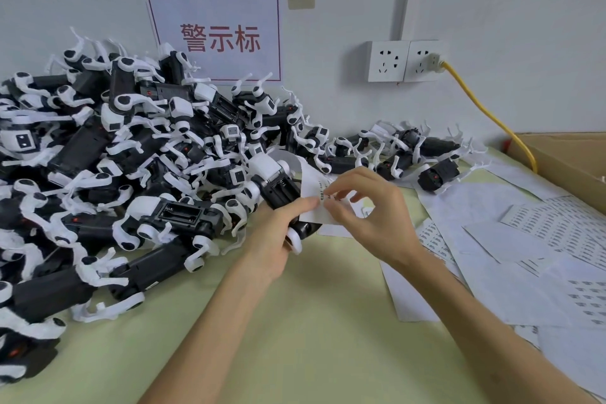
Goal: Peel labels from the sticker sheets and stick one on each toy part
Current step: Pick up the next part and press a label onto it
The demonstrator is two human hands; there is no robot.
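Left hand [278, 236], just right of the big pile of toy parts [131, 157], was clenched round one black-and-white toy part [278, 185], thumb pinning a curled sticker sheet [306, 177] against it. Right hand [370, 216] pinched the sheet's lower edge with thumb and forefinger, other fingers spread. We could not tell whether a label had lifted yet, too small. Further right, a smaller group of parts [406, 141] and loose sheets [541, 233] lay on the table [295, 321].

Risks as we judged them: the label could tear or fold onto itself if pulled fast off the curled backing, or cling to a fingertip and land crooked. The sheet could slip from under the thumb, since one hand carried both — and the toy's white legs could snag it. Done parts could get mixed with unlabelled ones — nothing marked which heap was which.
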